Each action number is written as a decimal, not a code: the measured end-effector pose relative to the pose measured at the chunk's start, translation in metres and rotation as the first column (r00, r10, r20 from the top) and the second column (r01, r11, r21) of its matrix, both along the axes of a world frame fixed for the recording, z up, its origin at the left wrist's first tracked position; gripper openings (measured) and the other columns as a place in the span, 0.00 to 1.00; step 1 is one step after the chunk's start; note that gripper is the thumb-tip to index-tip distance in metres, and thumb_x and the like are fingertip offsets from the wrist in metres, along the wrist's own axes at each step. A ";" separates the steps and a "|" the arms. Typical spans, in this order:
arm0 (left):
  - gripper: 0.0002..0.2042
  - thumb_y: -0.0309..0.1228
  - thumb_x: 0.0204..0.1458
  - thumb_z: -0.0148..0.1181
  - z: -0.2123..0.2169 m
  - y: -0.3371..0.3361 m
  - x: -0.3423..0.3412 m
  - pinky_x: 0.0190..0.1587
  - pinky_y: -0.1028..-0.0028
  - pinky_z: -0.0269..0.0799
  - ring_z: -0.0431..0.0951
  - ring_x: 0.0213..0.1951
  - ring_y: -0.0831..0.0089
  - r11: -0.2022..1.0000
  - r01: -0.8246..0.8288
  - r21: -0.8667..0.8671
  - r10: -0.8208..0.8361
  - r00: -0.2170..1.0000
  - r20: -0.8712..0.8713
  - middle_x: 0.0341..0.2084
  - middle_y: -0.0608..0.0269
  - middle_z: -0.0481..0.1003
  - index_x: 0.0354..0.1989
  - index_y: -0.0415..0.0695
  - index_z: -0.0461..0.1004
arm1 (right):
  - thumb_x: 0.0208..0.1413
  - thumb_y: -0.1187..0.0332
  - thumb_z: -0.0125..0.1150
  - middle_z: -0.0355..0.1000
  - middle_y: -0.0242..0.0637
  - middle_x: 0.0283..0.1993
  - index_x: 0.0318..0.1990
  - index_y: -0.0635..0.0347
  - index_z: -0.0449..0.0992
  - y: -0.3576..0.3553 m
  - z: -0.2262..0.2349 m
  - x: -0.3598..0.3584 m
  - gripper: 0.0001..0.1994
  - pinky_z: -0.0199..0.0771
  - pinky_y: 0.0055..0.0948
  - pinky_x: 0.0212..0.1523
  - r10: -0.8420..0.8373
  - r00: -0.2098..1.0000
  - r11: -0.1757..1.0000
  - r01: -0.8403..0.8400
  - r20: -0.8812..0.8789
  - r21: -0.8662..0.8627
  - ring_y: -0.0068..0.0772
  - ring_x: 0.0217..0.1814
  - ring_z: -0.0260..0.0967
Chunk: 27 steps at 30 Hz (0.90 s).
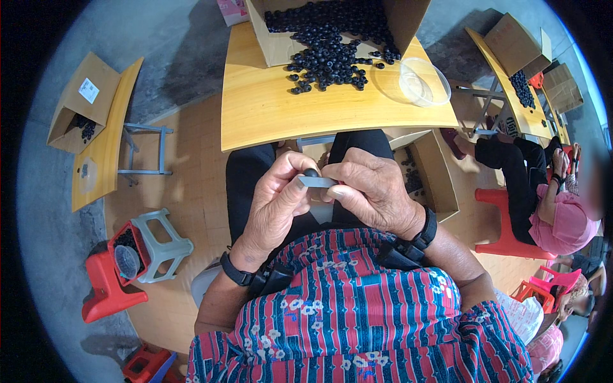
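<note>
Hands together over our lap, our left hand [278,198] and right hand [370,191] both pinching a small grey strip [317,182], black ring [311,172] on it, black rings [329,60] piled far on the table [268,115].

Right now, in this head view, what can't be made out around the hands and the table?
- Small black part: mostly hidden by the left hand and right hand; shape unclear.
- Grey strip: ends hidden under the fingers.
- Cardboard box on the wooden table: top cut off by the picture's edge.
- Box under the table: contents shadowed.
</note>
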<state>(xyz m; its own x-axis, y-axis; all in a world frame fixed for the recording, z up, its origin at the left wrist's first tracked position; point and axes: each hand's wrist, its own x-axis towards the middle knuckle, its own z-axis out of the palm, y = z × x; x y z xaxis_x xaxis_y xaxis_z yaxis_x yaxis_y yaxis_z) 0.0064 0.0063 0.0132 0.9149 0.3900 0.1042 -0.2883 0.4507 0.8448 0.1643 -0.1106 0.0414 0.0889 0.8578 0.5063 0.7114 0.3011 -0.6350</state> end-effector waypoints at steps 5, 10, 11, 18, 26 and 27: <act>0.14 0.42 0.60 0.53 -0.002 -0.001 0.001 0.23 0.89 0.50 0.54 0.22 0.92 0.999 0.005 -0.053 -0.005 1.000 0.004 0.27 0.75 0.65 0.43 0.43 0.66 | 0.55 0.63 0.59 0.66 0.39 0.26 0.38 0.60 0.76 0.000 0.001 -0.002 0.11 0.70 0.33 0.26 -0.020 1.000 1.000 0.020 -0.005 -0.003 0.39 0.26 0.69; 0.14 0.42 0.60 0.53 -0.001 -0.001 0.001 0.23 0.89 0.50 0.54 0.22 0.92 0.997 0.012 -0.071 -0.012 1.000 0.007 0.27 0.76 0.65 0.43 0.43 0.66 | 0.55 0.63 0.59 0.66 0.39 0.25 0.39 0.61 0.76 0.000 0.002 -0.003 0.11 0.70 0.33 0.27 -0.039 0.999 0.999 0.039 -0.002 -0.009 0.39 0.26 0.69; 0.14 0.42 0.60 0.53 -0.002 -0.001 0.001 0.23 0.89 0.49 0.54 0.22 0.92 0.997 0.012 -0.071 -0.012 1.000 0.005 0.27 0.76 0.65 0.43 0.43 0.66 | 0.55 0.63 0.59 0.66 0.39 0.26 0.39 0.61 0.76 0.000 0.001 -0.003 0.11 0.70 0.33 0.27 -0.033 0.999 0.999 0.033 -0.007 -0.008 0.39 0.26 0.69; 0.13 0.41 0.60 0.53 -0.004 -0.002 0.002 0.22 0.89 0.49 0.53 0.22 0.92 0.995 -0.003 -0.101 0.004 1.000 0.009 0.26 0.76 0.64 0.43 0.43 0.66 | 0.56 0.62 0.58 0.66 0.40 0.26 0.38 0.61 0.76 0.000 0.000 -0.002 0.11 0.70 0.33 0.27 -0.030 0.999 0.999 0.030 -0.017 -0.036 0.39 0.26 0.69; 0.12 0.39 0.61 0.52 0.000 -0.003 0.002 0.22 0.87 0.49 0.54 0.22 0.90 0.998 -0.021 -0.064 0.019 0.999 -0.037 0.24 0.77 0.62 0.43 0.43 0.65 | 0.56 0.62 0.58 0.66 0.40 0.26 0.39 0.60 0.75 0.000 -0.002 -0.003 0.11 0.71 0.34 0.28 -0.038 0.998 0.998 0.036 -0.040 -0.047 0.41 0.27 0.69; 0.12 0.39 0.61 0.52 0.000 -0.003 0.002 0.22 0.87 0.49 0.53 0.22 0.91 0.998 -0.023 -0.065 0.021 0.999 -0.038 0.24 0.77 0.61 0.43 0.43 0.65 | 0.55 0.62 0.58 0.66 0.40 0.26 0.39 0.60 0.75 -0.001 -0.002 -0.003 0.11 0.71 0.34 0.28 -0.040 0.998 0.998 0.038 -0.038 -0.057 0.41 0.27 0.69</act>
